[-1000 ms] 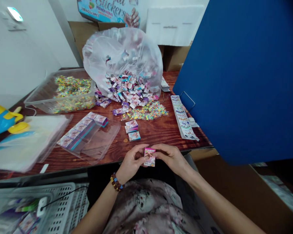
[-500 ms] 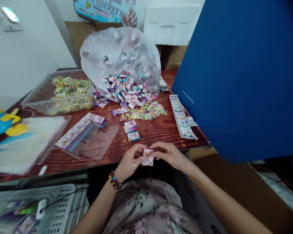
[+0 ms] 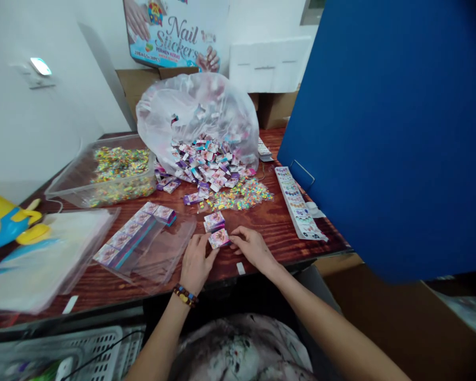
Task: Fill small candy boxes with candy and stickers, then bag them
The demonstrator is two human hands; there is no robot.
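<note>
Both hands rest on the wooden table [image 3: 269,225] near its front edge. Between their fingertips lies a small pink-and-white printed box [image 3: 219,238], flat on the wood. My left hand [image 3: 195,262], with a bead bracelet at the wrist, pinches the box's left side. From the right, my right hand [image 3: 253,247] has its curled fingers on the box's other edge. Just behind the box sits a short stack of similar boxes [image 3: 213,219]. A small white slip [image 3: 240,268] lies by my right wrist.
A clear bag with a row of boxes [image 3: 140,233] lies to the left. Behind are a big plastic sack of boxes [image 3: 198,121], a clear tub of coloured bits [image 3: 111,169], a loose pile of bits [image 3: 241,193], a nail sticker sheet [image 3: 299,203] and a blue panel [image 3: 388,132] on the right.
Both hands moved forward from over my lap onto the table, and the small box they held now lies on the wood beside the stack. The view tilted up.
</note>
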